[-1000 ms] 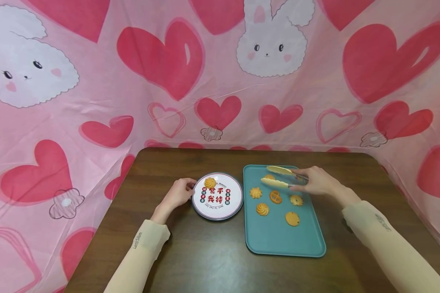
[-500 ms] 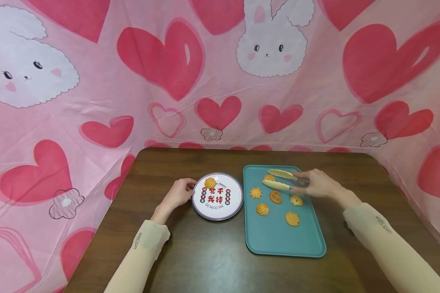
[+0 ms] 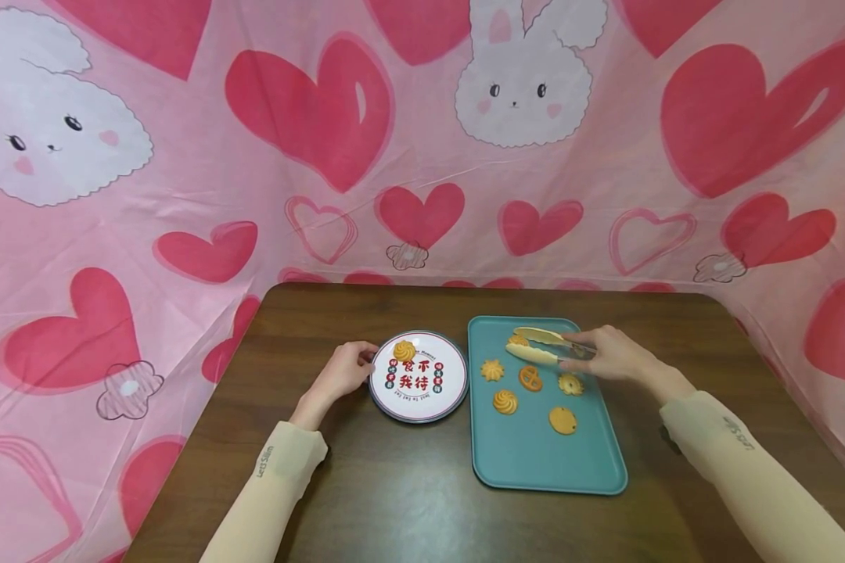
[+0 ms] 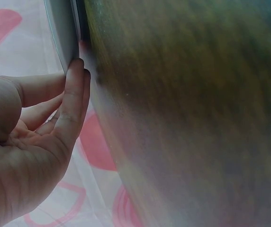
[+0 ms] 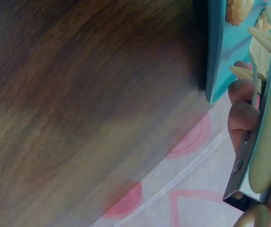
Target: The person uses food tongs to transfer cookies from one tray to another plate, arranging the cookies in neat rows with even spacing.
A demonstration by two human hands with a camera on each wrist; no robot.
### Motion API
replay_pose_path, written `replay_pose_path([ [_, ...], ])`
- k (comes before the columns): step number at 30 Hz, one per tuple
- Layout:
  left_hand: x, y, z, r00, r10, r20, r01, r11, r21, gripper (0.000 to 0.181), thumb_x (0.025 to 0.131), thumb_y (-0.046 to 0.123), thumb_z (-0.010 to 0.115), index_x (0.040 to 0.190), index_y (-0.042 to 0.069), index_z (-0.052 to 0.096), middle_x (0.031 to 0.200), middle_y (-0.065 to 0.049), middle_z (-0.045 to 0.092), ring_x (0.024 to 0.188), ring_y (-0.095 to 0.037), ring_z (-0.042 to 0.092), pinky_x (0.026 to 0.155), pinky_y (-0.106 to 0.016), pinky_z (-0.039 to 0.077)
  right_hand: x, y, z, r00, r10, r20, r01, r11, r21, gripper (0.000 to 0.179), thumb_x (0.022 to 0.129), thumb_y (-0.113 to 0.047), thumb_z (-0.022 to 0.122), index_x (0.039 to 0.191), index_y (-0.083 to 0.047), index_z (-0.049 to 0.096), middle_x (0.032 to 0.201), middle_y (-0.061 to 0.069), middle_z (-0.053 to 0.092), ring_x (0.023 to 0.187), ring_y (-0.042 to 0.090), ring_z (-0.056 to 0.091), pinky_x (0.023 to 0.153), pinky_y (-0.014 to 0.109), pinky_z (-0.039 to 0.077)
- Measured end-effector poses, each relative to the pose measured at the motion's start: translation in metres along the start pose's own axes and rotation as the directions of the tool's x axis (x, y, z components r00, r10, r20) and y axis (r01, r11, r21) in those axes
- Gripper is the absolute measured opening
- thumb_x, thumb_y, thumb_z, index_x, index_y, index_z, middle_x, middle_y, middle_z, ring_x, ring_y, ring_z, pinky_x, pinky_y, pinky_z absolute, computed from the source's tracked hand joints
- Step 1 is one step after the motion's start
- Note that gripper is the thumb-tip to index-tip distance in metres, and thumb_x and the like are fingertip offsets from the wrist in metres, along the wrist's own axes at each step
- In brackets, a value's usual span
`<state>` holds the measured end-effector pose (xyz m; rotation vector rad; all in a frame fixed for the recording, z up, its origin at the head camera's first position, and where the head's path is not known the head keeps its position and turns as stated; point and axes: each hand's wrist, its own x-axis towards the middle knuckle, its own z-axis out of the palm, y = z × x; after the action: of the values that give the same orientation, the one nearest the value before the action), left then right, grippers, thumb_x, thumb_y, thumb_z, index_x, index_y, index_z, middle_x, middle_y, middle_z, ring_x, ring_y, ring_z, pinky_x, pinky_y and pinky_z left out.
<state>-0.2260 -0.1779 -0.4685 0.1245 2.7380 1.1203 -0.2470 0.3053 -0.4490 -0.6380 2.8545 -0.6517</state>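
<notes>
In the head view my left hand (image 3: pixel 343 367) holds the left edge of a white plate (image 3: pixel 422 408) with red lettering. The left wrist view has its thumb and fingers pinching the plate's rim (image 4: pixel 59 33). A swirled cookie (image 3: pixel 404 351) lies near the plate's upper left. Over the far end of a teal tray (image 3: pixel 535 465), my right hand (image 3: pixel 614 353) grips metal tongs with cream tips (image 3: pixel 531 354). These tips lie on either side of a small cookie (image 3: pixel 517 341), partly hidden by them. The tongs' cream handle (image 5: pixel 270 137) crosses the right wrist view.
Several other cookies lie on the tray, among them a pretzel-shaped one (image 3: pixel 530 378), a round flat one (image 3: pixel 562 421) and a swirled one (image 3: pixel 505 402). Plate and tray stand side by side on a brown wooden table (image 3: pixel 394 500). Behind hangs a pink heart-print cloth (image 3: pixel 422 156).
The right hand and tongs have shifted slightly nearer the viewer, and the tongs' tips have drawn a little closer together around the far cookie. The left hand and plate stay put.
</notes>
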Motion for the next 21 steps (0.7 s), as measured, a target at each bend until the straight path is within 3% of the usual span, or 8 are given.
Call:
replay_pose_path([
  [4, 0.0003, -0.0004, 0.0001, 1.0, -0.002, -0.005, 0.002, 1.0, 0.002, 0.034, 0.093, 0.003, 0.067, 0.127, -0.001, 0.064, 0.111, -0.015, 0.066, 0.09, -0.025, 0.061, 0.076, -0.035, 0.057, 0.0005, 0.001, 0.0007, 1.0, 0.001, 0.0, -0.001, 1.0, 0.0, 0.074, 0.083, -0.048, 0.078, 0.137, -0.001, 0.059, 0.12, 0.015, 0.069, 0.09, 0.019, 0.06, 0.086, 0.051, 0.053],
  [10, 0.001, -0.0005, 0.0006, 0.999, 0.041, -0.006, -0.041, 0.999, 0.003, 0.031, 0.091, -0.001, 0.067, 0.123, -0.004, 0.065, 0.105, -0.016, 0.067, 0.087, -0.024, 0.064, 0.072, -0.035, 0.057, 0.0013, 0.0013, 0.0009, 1.0, 0.001, -0.003, -0.001, 1.0, 0.005, 0.073, 0.084, -0.047, 0.078, 0.137, -0.001, 0.058, 0.11, 0.01, 0.072, 0.086, 0.019, 0.057, 0.08, 0.046, 0.052],
  [21, 0.0011, -0.0004, -0.0003, 0.999, 0.041, -0.004, -0.041, 0.999, -0.005, 0.031, 0.092, 0.0, 0.066, 0.123, -0.004, 0.065, 0.104, -0.015, 0.067, 0.086, -0.023, 0.064, 0.071, -0.034, 0.057, 0.0016, -0.0001, -0.001, 0.999, 0.036, 0.012, -0.036, 0.999, -0.015, 0.078, 0.081, -0.049, 0.08, 0.139, -0.003, 0.057, 0.123, 0.017, 0.067, 0.097, 0.023, 0.061, 0.089, 0.056, 0.051],
])
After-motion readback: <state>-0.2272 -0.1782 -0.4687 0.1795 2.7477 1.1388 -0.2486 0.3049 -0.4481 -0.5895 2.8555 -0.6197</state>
